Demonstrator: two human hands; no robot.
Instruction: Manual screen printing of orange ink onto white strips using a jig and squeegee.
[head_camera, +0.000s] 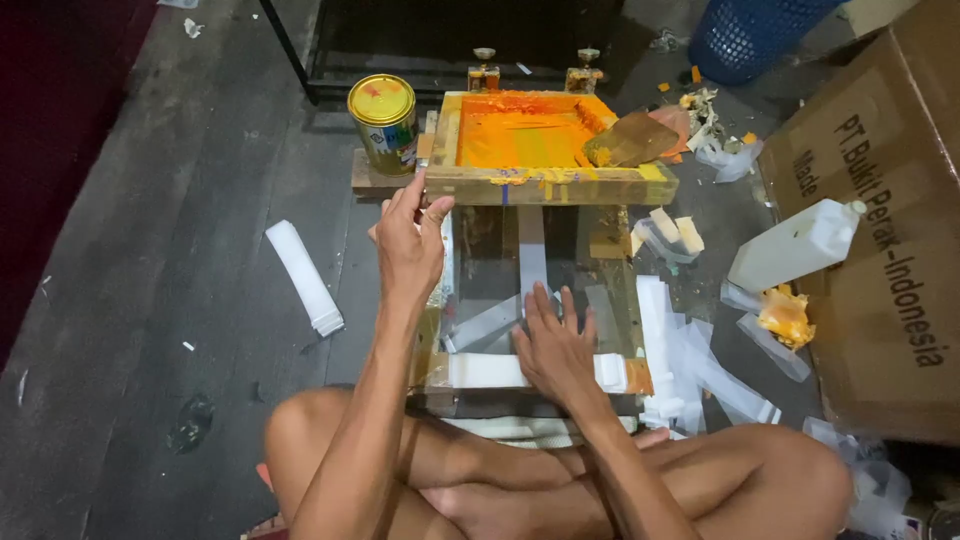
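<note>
I sit cross-legged before a small printing stand (628, 300) on the floor. A wooden screen frame (560, 186) smeared with orange ink is tilted up at the far end, hinged at its back. My left hand (408, 240) grips the frame's near-left corner and holds it up. My right hand (555, 345) lies flat, fingers spread, on a white strip (480, 371) on the glass base under the frame. A brown squeegee (630, 140) rests inside the frame at the right.
A gold paint can (384, 120) stands left of the frame. A stack of white strips (303, 277) lies on the floor at left, more strips (690, 360) at right. A white plastic jug (795, 245), an orange-stained rag (785, 315), a cardboard box (880, 230) and a blue basket (745, 35) crowd the right.
</note>
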